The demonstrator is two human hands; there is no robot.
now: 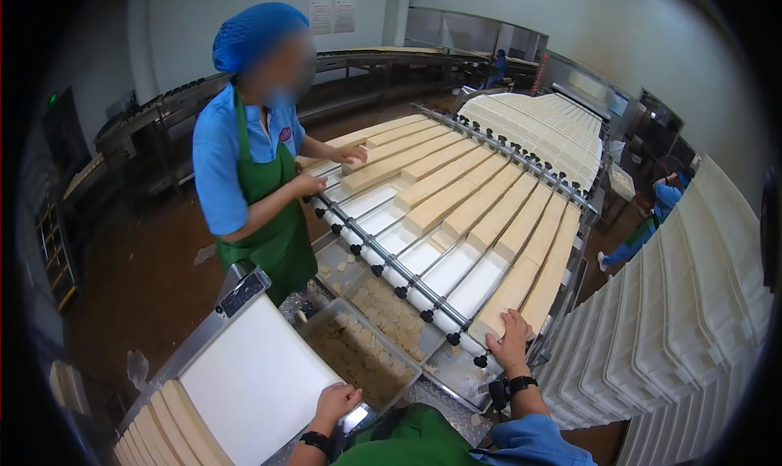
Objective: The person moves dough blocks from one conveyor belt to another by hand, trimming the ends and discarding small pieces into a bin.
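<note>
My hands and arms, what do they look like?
Your left hand and right hand are both ungloved. You wear a black left wristband and a black right wristband. A blue fabric sleeve covers the upper right arm; no left sleeve shows.

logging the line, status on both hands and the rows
Right hand on near end of tan wafer row; left hand curled at white belt's edge; co-worker standing at left.

Cannot read the two notices point(332, 16) at twelve o'clock or the tiny badge point(285, 134) at ten. Cannot tell what the far person point(498, 65) at one handles. Loses the beige strips point(167, 421) past the bottom edge at seven, the green apron point(411, 440) at six.
</note>
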